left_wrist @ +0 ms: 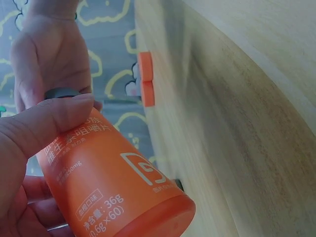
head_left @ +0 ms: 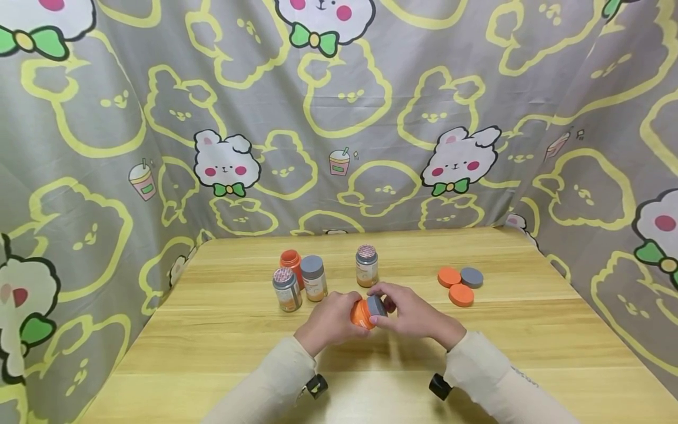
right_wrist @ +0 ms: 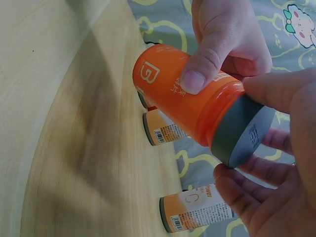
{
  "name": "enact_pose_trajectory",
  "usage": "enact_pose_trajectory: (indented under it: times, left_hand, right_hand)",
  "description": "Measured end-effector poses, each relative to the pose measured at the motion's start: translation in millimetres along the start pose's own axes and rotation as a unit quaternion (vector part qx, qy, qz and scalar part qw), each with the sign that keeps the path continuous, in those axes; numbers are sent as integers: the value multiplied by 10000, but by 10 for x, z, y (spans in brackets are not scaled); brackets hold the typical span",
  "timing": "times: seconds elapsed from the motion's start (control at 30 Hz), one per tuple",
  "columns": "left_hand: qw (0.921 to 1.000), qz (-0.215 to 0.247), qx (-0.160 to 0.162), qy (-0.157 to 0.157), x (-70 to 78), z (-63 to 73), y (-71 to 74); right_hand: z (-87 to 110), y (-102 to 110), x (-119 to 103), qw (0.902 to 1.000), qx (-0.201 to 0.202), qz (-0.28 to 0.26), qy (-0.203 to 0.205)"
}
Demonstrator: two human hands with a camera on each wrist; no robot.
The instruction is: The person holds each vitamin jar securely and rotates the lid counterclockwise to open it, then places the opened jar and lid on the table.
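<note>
Tilted above the table, an orange bottle [left_wrist: 118, 177] with white lettering is gripped by my left hand [head_left: 333, 318], thumb along its side. A dark grey cap [right_wrist: 242, 131] sits over the bottle's neck. Fingers and thumb of my right hand [head_left: 410, 312] pinch this cap around its edge. In the head view, a grey jar with a patterned seal [head_left: 366, 268] on its mouth stands just beyond both hands. The right wrist view shows the cap's flat top and the neck ring beside its edge.
Left of the hands stand a grey-capped jar [head_left: 314, 280], a jar with a sealed top [head_left: 286, 291] and an uncapped orange bottle [head_left: 290, 260]. At the right lie two orange caps [head_left: 461, 295] and a grey cap [head_left: 472, 277]. A patterned curtain [head_left: 365, 194] hangs behind the wooden table [head_left: 212, 330].
</note>
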State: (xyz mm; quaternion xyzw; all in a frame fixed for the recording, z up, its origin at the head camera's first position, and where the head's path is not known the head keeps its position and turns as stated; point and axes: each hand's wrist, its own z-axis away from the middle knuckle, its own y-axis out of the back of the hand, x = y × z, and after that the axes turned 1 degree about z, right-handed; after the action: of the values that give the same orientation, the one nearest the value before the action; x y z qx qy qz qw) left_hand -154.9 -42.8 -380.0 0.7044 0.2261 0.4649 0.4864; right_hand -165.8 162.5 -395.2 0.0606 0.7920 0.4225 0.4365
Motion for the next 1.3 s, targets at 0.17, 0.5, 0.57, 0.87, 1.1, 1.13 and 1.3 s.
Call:
enact_pose_trajectory:
  times: [0.17, 0.5, 0.57, 0.87, 1.1, 1.13, 1.3]
  left_hand:
    - [10000, -6, 60, -26, -8, 4, -4]
    - [10000, 31, -6, -22, 5, 5, -11]
    - [10000, 21, -1, -21, 3, 7, -11]
    - [10000, 7, -15, 2, -12, -3, -2]
    - [9998, 80, -145, 98, 0, -14, 8]
    - [9998, 78, -156, 103, 2, -15, 9]
    - [9999, -6, -116, 58, 2, -17, 13]
  right_hand:
    - [10, 12, 3, 10000, -10, 70, -5]
    - [-3, 2, -11, 9995, 28, -25, -308]
    - [1, 7, -16, 9996, 31, -59, -270]
    - [2, 10, 4, 9998, 174, 80, 38]
    - [-14, -2, 2, 9990, 75, -92, -427]
    - [-14, 0, 0, 9990, 68, -117, -420]
    - [-2, 17, -17, 9993, 63, -270, -268]
